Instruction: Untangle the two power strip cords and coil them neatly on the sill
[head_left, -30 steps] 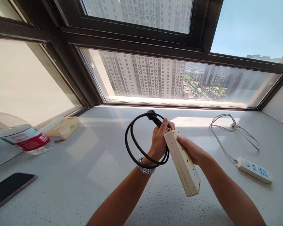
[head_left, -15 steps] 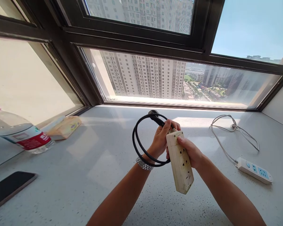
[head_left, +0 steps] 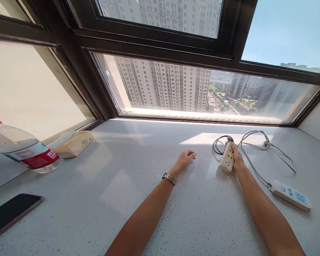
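An old yellowed power strip point(head_left: 227, 160) is in the grip of my right hand point(head_left: 238, 158), its socket face turned up and its lower end close to the counter. Its black cord point(head_left: 216, 145) lies looped at the strip's far left. My left hand point(head_left: 186, 159) rests low over the counter to the left of the strip, fingers curled in with nothing in them. A metal watch point(head_left: 169, 178) circles the left wrist. Right of my right hand lies a second, white power strip point(head_left: 290, 195) with blue sockets, its grey cord point(head_left: 252, 161) loosely looped behind it.
The speckled white counter point(head_left: 138, 199) runs up to a dark window frame point(head_left: 160, 48). On the left are a clear bottle with a red cap and label point(head_left: 40, 156), a tissue pack point(head_left: 76, 143) and a dark phone point(head_left: 13, 213). A white wall point(head_left: 316, 113) bounds the right.
My left hand has let go of the black cord and lies apart from it. My right hand has carried the yellowed power strip right and farther away, down near the counter.
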`<state>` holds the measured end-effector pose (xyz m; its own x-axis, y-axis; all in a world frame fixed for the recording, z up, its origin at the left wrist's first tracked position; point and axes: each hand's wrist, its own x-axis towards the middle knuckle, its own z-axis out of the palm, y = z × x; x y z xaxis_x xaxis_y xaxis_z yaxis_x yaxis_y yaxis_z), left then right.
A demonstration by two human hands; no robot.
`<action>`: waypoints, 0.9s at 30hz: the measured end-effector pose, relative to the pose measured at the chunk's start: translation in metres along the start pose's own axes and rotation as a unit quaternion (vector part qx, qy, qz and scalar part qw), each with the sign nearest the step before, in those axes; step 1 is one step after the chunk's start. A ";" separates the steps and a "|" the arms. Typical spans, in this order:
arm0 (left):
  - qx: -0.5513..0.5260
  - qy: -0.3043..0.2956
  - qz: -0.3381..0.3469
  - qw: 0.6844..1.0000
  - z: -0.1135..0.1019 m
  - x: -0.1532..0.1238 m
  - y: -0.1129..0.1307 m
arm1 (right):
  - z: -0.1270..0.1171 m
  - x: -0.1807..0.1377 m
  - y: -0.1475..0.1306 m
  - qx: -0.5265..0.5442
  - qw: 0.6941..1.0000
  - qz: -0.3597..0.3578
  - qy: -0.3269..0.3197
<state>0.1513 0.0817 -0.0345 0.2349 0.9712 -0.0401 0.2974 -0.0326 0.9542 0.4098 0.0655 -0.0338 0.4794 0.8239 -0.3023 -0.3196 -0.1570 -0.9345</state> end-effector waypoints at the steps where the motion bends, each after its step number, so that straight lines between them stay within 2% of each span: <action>1: 0.005 0.000 0.001 1.000 0.001 0.001 -0.002 | -0.005 0.008 0.002 -0.020 0.999 0.000 0.029; 4: 0.016 0.002 0.008 1.000 0.005 0.002 -0.006 | -0.019 0.030 0.001 -0.065 0.992 -0.011 0.112; 8: 0.029 0.003 0.016 0.999 0.008 0.001 -0.008 | -0.039 0.061 -0.014 -0.145 0.963 -0.022 0.225; 14: 0.041 -0.004 0.018 0.999 0.009 -0.004 -0.004 | -0.077 0.086 -0.041 -0.280 0.908 -0.026 0.311; 19: 0.054 -0.005 0.024 0.998 0.011 -0.005 -0.002 | -0.095 0.087 -0.046 -0.383 0.868 -0.056 0.310; 23: 0.071 -0.022 0.030 0.997 0.014 -0.004 -0.002 | -0.099 0.083 -0.049 -0.411 0.869 -0.068 0.267; 27: 0.081 -0.036 0.039 0.995 0.014 -0.004 -0.004 | -0.113 0.057 -0.059 -0.446 0.863 -0.112 0.211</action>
<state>0.1626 0.0744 -0.0421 0.3280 0.9447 0.0055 0.4190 -0.1507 0.8954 0.5483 0.0606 -0.0174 0.7625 0.6458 0.0396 0.4857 -0.5308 -0.6945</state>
